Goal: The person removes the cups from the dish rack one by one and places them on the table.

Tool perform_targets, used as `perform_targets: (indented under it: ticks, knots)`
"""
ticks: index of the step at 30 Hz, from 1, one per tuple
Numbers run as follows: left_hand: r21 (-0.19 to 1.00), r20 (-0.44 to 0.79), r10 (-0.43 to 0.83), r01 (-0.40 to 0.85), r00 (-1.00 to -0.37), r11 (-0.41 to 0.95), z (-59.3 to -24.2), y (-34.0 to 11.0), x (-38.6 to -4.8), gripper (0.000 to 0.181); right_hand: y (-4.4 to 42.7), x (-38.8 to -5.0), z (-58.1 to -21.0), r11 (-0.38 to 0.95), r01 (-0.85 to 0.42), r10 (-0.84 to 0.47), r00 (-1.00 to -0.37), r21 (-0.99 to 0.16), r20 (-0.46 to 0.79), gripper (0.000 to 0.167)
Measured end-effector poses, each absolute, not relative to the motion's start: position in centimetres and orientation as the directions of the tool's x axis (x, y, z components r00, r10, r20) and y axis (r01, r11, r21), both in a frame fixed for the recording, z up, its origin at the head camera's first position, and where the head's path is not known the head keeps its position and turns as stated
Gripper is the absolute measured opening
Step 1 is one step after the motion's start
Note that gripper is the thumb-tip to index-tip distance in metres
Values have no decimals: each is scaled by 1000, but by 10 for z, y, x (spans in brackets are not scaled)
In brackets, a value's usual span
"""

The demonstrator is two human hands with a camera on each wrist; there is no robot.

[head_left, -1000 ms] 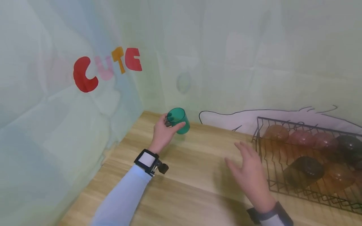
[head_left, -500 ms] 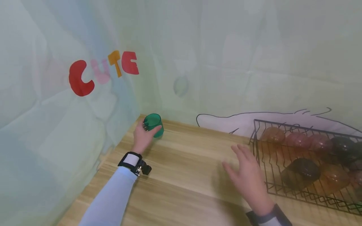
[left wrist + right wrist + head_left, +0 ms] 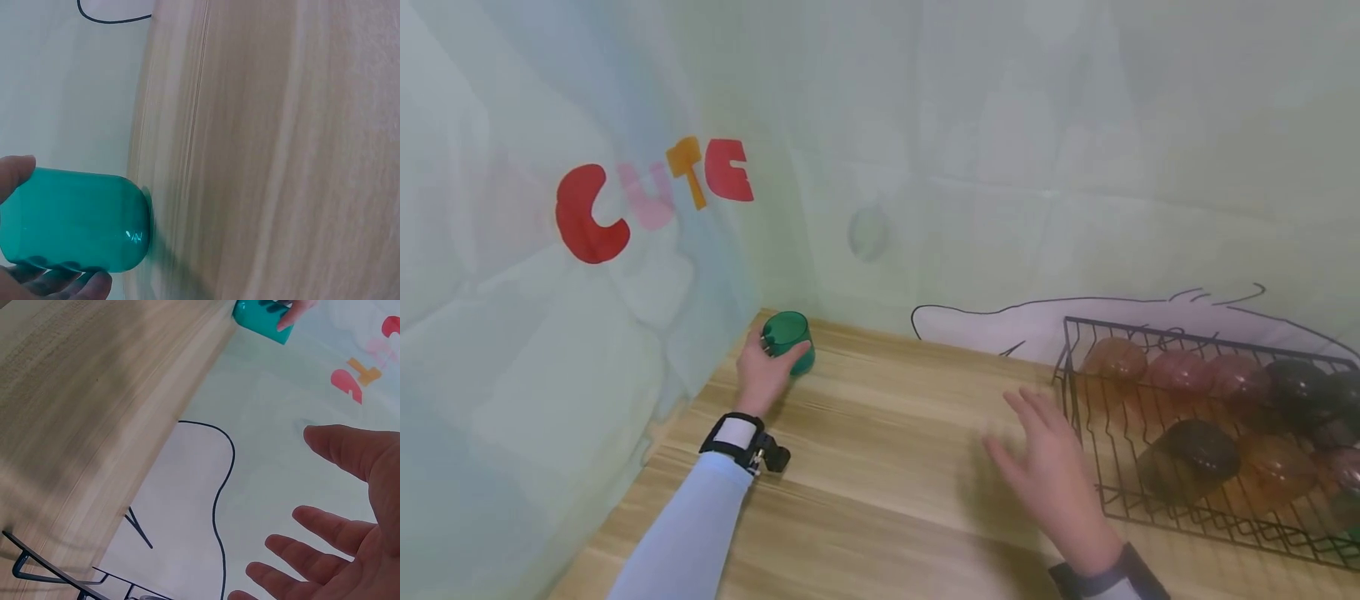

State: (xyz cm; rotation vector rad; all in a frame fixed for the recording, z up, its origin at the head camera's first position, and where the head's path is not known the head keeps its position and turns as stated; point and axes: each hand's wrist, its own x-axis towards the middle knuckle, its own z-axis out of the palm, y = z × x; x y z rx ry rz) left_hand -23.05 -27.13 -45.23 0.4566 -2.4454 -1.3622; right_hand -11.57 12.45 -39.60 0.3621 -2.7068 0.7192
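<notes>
A clear green cup [image 3: 790,333] stands upright at the table's back left corner. My left hand [image 3: 762,373] grips it from the left, thumb across the near side. In the left wrist view the fingers wrap round the cup [image 3: 75,219], and its base seems to meet the tabletop. My right hand [image 3: 1051,475] hovers over the table beside the wire rack [image 3: 1086,442], fingers spread and holding nothing. The right wrist view shows this hand [image 3: 350,537] with thumb and fingers apart.
In the black rack at right sit several clear cups, among them an orange one [image 3: 1116,360], a pink one [image 3: 1180,372] and a dark one [image 3: 1191,462]. Printed cloth walls border the wooden table [image 3: 880,433] at the back and left.
My left hand has carried the green cup leftward into the corner, where it now seems to rest on the table. My right hand has stayed nearly in place beside the rack.
</notes>
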Motion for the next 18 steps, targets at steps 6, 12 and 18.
perform_targets:
  ticks: [6, 12, 18]
  knots:
    - [845, 102, -408, -137, -907, 516, -451, -271, -230, 94, 125, -114, -395, 839, -335, -172, -911, -429, 375, 65]
    - [828, 78, -399, -164, -913, 536, -454, -271, -227, 96, 128, -112, -389, 833, -358, -182, -897, -422, 402, 61]
    - [771, 94, -405, -190, -910, 607, -449, -261, -219, 108, 142, -110, -369, 850, -373, -178, -868, -373, 463, 56]
